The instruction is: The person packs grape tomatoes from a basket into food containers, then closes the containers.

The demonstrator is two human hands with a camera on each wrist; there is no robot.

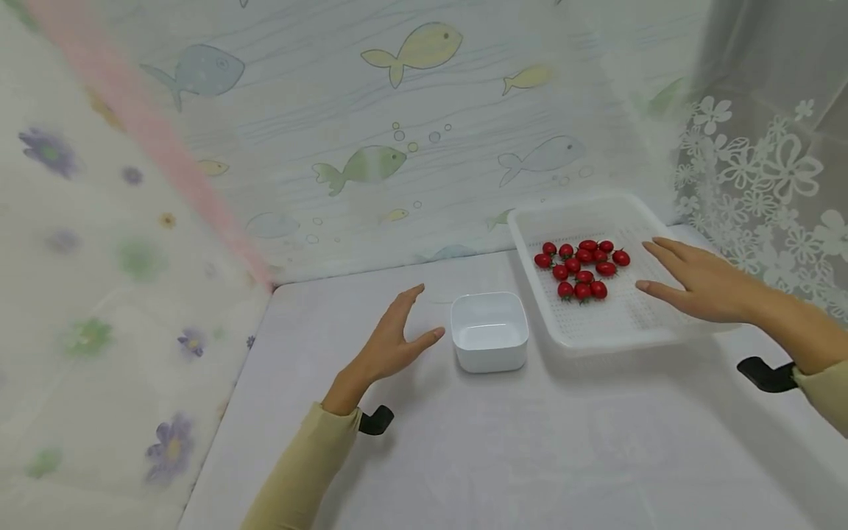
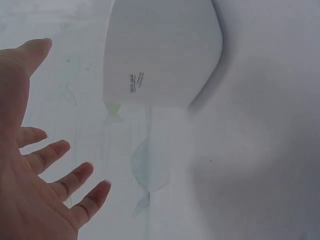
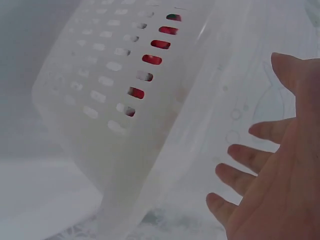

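Head view: at nine o'clock we see a flower-print sheet [image 1: 86,294], edged at ten o'clock by a pink band [image 1: 159,140]. A fish-print sheet [image 1: 457,110] spans twelve o'clock behind the white tabletop [image 1: 477,456]. At seven o'clock we find a pale yellow sleeve [image 1: 298,471], and between six and seven the left hand [image 1: 387,346], fingers and thumb spread, grasping nothing; a black wrist piece [image 1: 376,420] juts out below it. Just beside that hand, between four and five, a white square bowl [image 1: 490,361] stands upright on the tabletop; in the left wrist view we see hand and bowl apart, with small dark lettering [image 2: 135,82] on the bowl.

At three o'clock we have a white perforated basket [image 1: 616,342] with red cherry tomatoes [image 1: 585,277] gathered in its left half, green tops on many. Farther out at three, the right hand [image 1: 705,283] hovers by the basket's right side, fingers extended and free of any load; the right wrist view shows red through the slots [image 3: 152,59]. Between two and three hangs a floral lace curtain [image 1: 795,165].
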